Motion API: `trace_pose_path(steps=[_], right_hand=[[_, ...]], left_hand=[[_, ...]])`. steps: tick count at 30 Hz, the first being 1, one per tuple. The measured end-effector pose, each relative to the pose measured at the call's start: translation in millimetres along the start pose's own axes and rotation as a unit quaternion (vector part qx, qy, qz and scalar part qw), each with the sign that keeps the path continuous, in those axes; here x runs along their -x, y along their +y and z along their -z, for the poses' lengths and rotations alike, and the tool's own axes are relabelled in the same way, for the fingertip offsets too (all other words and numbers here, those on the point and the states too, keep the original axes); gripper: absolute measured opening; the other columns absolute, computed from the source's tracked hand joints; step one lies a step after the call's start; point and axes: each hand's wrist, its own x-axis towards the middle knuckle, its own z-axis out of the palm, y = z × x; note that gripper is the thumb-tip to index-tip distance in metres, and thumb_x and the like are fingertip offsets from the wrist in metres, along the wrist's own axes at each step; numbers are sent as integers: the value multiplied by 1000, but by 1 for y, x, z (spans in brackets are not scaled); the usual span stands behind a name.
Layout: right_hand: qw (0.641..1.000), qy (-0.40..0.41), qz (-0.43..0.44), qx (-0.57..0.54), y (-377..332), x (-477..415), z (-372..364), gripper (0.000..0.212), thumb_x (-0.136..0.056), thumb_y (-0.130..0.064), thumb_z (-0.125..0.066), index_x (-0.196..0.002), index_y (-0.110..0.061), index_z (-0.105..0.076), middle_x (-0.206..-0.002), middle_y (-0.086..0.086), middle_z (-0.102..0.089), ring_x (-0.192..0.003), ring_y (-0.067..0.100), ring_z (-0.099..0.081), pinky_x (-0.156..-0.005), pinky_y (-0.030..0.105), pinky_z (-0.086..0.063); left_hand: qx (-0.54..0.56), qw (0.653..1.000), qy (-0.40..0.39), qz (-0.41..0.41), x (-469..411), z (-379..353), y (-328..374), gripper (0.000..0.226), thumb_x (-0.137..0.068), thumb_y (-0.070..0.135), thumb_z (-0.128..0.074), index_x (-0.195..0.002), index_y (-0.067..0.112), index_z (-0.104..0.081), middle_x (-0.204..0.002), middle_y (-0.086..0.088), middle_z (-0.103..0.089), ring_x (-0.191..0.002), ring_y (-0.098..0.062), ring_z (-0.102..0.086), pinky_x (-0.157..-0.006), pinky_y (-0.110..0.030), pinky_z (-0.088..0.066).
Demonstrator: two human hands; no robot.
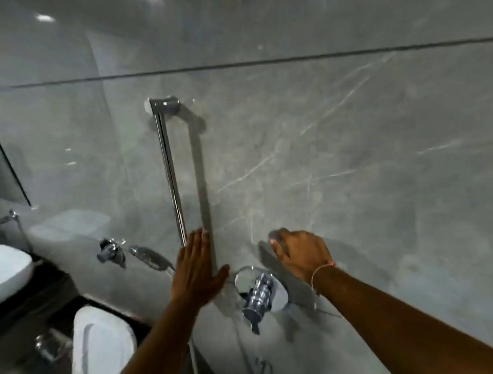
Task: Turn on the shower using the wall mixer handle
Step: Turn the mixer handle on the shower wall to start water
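Note:
The chrome wall mixer handle [259, 298] sticks out of a round chrome plate [241, 277] on the grey marble wall, low in the middle of the view. My left hand [197, 270] lies flat and open against the wall just left of the plate, its thumb close to the rim. My right hand [301, 256] is above and to the right of the mixer, apart from the handle. Its fingers curl around a small pale knob [274, 240] on the wall, which is blurred. A thin bracelet sits on that wrist.
A vertical chrome slide rail [169, 168] runs up the wall above my left hand. A hand shower [151, 256] and a wall tap [109, 250] are to the left. A white washbasin [3, 271] and a white toilet [102, 351] stand at the lower left.

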Motion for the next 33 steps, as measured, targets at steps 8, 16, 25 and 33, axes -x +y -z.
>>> trace_pose_path(steps=[8, 16, 25, 33], right_hand=[[976, -161, -91, -112, 0, 3, -125, 45, -93, -51, -37, -111, -20, -64, -106, 9, -70, -96, 30, -65, -83, 37, -54], [979, -161, -99, -74, -13, -38, -168, 44, -93, -38, -36, -108, -10, -66, -108, 18, -69, -102, 35, -64, -87, 38, -51], [970, -231, -70, 13, -19, -49, -175, 42, -88, -40, -47, -112, -12, -66, -118, 13, -66, -107, 30, -61, -88, 36, -49], [965, -234, -63, 95, -35, -53, -175, 43, -87, -41, -51, -116, -13, -64, -119, 8, -66, -109, 26, -61, -87, 34, -47]], left_hand=[[265, 923, -166, 222, 70, -152, 9, 65, -88, 60, -51, -138, 20, -47, -142, -10, -54, -132, -27, -47, -112, -43, -37], [468, 803, -237, 283, 64, -203, 24, 49, -87, 64, -36, -103, 28, -65, -104, -5, -66, -97, -19, -65, -86, -39, -55], [425, 790, -310, 316, 50, -202, 24, 59, -84, 77, -27, -79, 25, -57, -76, 3, -60, -57, -8, -56, -46, -19, -45], [424, 790, -290, 335, 56, -207, 33, 57, -88, 74, -21, -80, 28, -52, -80, 0, -60, -68, -15, -58, -55, -27, -45]])
